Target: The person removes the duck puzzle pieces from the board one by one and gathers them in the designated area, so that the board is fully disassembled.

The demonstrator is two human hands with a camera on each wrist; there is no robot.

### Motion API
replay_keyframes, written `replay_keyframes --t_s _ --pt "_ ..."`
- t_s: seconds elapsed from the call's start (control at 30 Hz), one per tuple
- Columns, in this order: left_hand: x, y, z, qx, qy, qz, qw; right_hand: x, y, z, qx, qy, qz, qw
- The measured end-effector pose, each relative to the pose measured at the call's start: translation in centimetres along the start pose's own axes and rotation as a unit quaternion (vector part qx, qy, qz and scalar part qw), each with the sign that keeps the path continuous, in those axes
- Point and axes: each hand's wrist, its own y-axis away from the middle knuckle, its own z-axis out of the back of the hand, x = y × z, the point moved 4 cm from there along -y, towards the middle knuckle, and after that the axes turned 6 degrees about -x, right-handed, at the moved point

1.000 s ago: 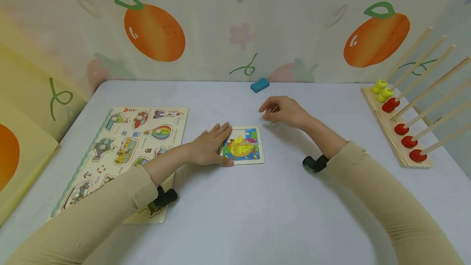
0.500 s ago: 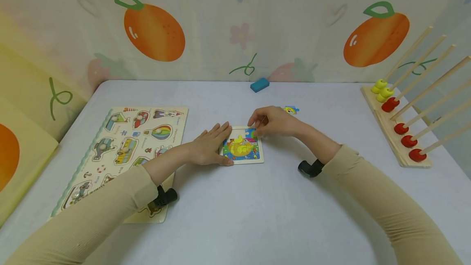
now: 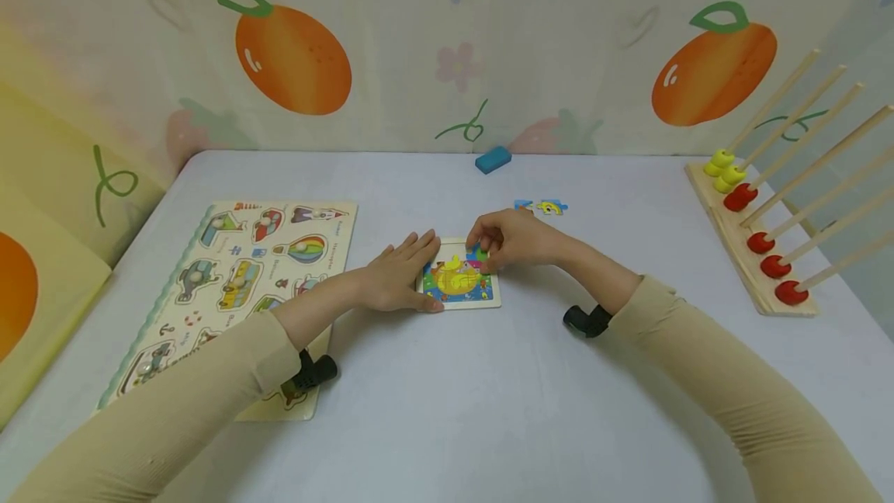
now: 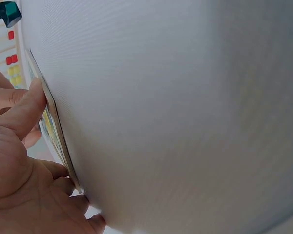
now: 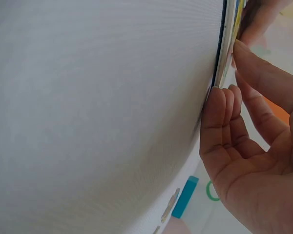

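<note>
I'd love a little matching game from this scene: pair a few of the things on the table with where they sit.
Things:
1. small duck puzzle
2. blue block
3. bead rack
4. vehicle puzzle board

Places:
A. at the table's right edge
B. on the left side of the table
C. between the two hands, mid-table
D. near the far edge, by the fruit-print wall

Pairs: 1-C, 2-D, 3-A, 4-B
</note>
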Motion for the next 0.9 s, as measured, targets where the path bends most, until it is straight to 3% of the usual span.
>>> replay_keyframes --t_s 0.9 --pt "-0.18 0.09 0.12 -0.002 0.001 -0.004 1.0000 0.26 0.13 -0.33 0.015 0.012 -0.003 1.000"
